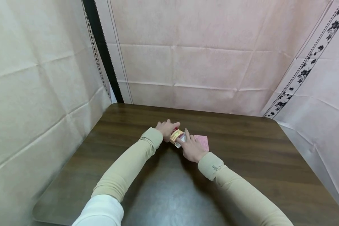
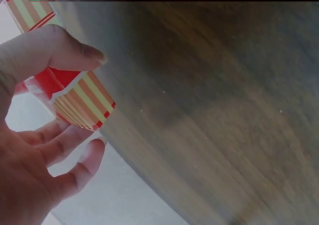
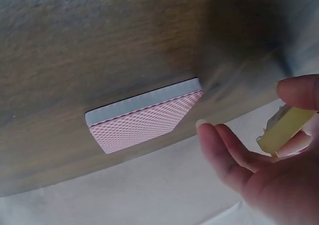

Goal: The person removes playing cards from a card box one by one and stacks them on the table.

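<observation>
My left hand (image 1: 166, 129) grips a small cardboard playing-card box (image 1: 175, 135) with red, orange and cream stripes. In the left wrist view its thumb lies across the red band of the box (image 2: 92, 100), with fingers on the opposite side. My right hand (image 1: 192, 148) pinches the other end of the box; the right wrist view shows a pale yellow part (image 3: 286, 129) between thumb and fingers. Just right of that hand, a squared deck of cards (image 3: 149, 116) with a red-and-white patterned back lies on the table, apart from the fingers.
Both hands work over the far middle of a dark brown wooden table (image 1: 243, 141). Pale creased cloths (image 1: 203, 69) hang behind it and along both sides, with a black strip (image 1: 103, 47) at the back left corner.
</observation>
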`<state>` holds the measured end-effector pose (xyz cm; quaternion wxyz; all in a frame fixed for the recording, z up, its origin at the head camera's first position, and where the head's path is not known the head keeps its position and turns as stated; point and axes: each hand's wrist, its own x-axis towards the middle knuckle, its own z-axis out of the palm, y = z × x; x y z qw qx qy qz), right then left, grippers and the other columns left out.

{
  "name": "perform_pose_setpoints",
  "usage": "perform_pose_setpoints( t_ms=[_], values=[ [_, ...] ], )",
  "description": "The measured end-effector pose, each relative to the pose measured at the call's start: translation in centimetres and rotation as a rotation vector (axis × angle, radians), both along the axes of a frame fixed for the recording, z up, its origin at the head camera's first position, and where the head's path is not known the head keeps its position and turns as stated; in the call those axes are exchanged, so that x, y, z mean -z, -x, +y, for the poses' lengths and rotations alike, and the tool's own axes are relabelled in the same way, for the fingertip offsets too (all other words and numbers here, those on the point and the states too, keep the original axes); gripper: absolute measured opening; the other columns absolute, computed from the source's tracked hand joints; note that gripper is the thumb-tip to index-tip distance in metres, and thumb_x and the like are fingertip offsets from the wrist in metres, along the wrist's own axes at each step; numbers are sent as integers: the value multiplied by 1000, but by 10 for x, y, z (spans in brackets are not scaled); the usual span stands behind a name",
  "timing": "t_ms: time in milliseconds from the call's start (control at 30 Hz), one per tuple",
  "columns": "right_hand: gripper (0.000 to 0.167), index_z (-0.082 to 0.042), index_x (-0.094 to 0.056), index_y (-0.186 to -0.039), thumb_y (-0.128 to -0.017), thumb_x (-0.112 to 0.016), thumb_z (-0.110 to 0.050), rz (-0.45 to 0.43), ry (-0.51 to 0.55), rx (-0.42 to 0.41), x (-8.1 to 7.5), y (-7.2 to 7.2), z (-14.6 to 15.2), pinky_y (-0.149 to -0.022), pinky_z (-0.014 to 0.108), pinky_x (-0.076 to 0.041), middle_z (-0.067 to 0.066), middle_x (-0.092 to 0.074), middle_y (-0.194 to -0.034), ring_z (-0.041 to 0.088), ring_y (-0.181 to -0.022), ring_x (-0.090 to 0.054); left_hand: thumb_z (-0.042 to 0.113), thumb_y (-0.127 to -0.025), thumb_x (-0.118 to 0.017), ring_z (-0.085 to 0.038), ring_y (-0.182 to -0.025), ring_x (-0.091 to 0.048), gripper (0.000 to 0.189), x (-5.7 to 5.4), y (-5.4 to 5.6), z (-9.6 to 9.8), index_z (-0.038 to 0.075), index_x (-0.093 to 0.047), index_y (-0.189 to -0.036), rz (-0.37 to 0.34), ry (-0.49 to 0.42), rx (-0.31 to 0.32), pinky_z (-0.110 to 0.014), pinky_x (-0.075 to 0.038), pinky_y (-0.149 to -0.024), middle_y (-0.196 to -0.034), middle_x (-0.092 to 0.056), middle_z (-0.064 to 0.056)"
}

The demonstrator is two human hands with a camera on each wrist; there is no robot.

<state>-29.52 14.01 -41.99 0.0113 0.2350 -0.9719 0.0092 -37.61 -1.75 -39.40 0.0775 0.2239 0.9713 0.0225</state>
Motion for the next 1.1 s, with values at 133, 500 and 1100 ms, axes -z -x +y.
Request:
perform_pose_setpoints(
  t_ms=[133,500,1100],
  values=[
    [57,-24,-45,-141,-88,-60,-14,-5,2,8,0,0,4,-87,52,-50,29,-19,-155,43,-119,-47,8,-68,-83,-29,-96,-57,70,2,2,0,26,-44,-122,-1,-9,-16,-53,-43,-93,-116,-49,-15],
    [55,-16,-49,-140,-87,-63,-11,135,191,-147,8,-3,24,-93,52,-48,33,-34,-145,47,-117,-51,6,-71,-80,-30,-92,-55,66,1,2,-5,25,-42,-122,-23,1,-32,-49,-46,-85,-116,-48,-17],
    [41,-4,-54,-110,-83,-74,-27,288,133,-86,3,-1,11,-80,42,-46,21,-60,-102,34,-90,-52,6,-68,-82,-32,-97,-56,68,2,1,7,26,-43,-120,-24,25,-57,-50,-45,-87,-116,-49,-15]
  ],
)
